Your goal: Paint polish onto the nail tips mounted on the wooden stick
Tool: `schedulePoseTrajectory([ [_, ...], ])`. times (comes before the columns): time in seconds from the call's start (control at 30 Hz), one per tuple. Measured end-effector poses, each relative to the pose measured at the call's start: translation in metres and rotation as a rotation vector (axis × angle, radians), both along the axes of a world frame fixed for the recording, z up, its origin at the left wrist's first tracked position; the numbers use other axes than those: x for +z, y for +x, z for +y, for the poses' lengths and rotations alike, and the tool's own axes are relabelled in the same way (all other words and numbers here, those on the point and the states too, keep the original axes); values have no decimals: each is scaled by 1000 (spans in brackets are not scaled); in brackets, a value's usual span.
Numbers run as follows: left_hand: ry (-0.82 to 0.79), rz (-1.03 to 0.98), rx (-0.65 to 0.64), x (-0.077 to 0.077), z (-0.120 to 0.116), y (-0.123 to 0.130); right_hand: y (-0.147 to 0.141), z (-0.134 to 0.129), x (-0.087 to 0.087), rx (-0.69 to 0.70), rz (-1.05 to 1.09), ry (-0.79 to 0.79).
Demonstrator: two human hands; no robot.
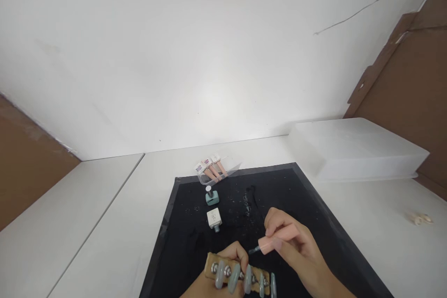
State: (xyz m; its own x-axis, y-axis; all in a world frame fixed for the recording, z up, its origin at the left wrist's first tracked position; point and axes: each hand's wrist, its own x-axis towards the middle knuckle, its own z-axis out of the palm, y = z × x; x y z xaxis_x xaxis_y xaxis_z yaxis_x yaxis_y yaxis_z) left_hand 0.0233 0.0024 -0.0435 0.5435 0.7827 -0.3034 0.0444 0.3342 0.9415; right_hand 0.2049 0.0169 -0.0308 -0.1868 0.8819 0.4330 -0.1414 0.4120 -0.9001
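Observation:
My left hand (237,252) is wrapped round a tan nail stand (211,260) near the bottom of the view. Several long grey-green false nails (233,278) are mounted on its silver knobs. Between the fingers and thumb of my right hand (296,247) is the pink cap of a nail polish brush (281,237). Its dark wet bristles point left, just above and to the right of the stand, apart from the false nails. An uncapped white polish bottle (214,218) lies on the black mat, its neck toward me. Beyond it is a small green bottle (212,197) with a pale-topped stem.
A clear tray (230,165) with several pink-capped bottles stands at the mat's far edge. The black mat (272,186) lies on a white table. A white plastic box (356,149) is at the right, with small beige pieces (419,218) nearer me. Brown cardboard (412,74) borders the right side.

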Motion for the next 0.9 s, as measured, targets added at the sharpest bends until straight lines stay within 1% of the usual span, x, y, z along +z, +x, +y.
schedulePoseTrajectory([
  [0.1, -14, 34, 5, 4, 0, 1, 1, 0, 0, 48, -3, -17],
  [0.2, -12, 80, 14, 10, 3, 4, 1, -1, 6, 112, -58, -31],
  [0.3, -9, 113, 28, 15, 6, 8, 1, -1, 15, 150, -133, 33],
  [0.4, -1, 122, 28, 15, 7, 10, 1, -1, 20, 136, -186, 95],
  [0.53, 23, 102, 14, 8, 3, 7, -1, 0, 14, 31, -185, 77],
  [0.67, 4, 66, -23, -1, 0, 1, -1, 0, 2, -45, -105, 110],
  [0.77, 0, 84, -18, 0, 1, 0, 0, 0, 0, -29, -73, 92],
  [0.9, 8, 124, 27, 11, 5, 6, 0, -2, 9, 88, -108, 49],
])
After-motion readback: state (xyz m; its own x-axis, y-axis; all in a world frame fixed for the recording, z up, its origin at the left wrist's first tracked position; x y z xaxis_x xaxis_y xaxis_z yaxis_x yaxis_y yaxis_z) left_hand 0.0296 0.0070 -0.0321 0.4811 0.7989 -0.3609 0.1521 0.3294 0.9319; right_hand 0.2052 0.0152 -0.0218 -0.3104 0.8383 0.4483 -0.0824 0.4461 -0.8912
